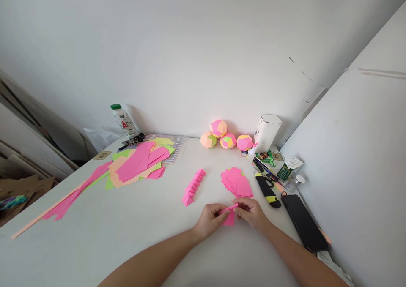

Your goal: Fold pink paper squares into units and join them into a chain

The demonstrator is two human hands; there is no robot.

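Note:
Close to the table's front, my left hand (212, 220) and my right hand (252, 213) pinch a pink paper piece (229, 218) between them. Its upper edge looks folded over, and a flat part shows below the fingers. Just beyond my right hand lies a fanned pile of pink paper pieces (236, 182), with a little green showing at its back. Left of that pile, a slanting row of folded pink paper units (193, 187) sits nested together. My fingertips partly hide the held paper.
Several multicoloured paper balls (218, 128) stand by the wall, near a white container (268, 131). At right lie a black-and-yellow cutter (267, 189) and a phone (303, 221). At left are coloured sheets (136, 162), long paper strips (76, 189) and a green-capped bottle (124, 121).

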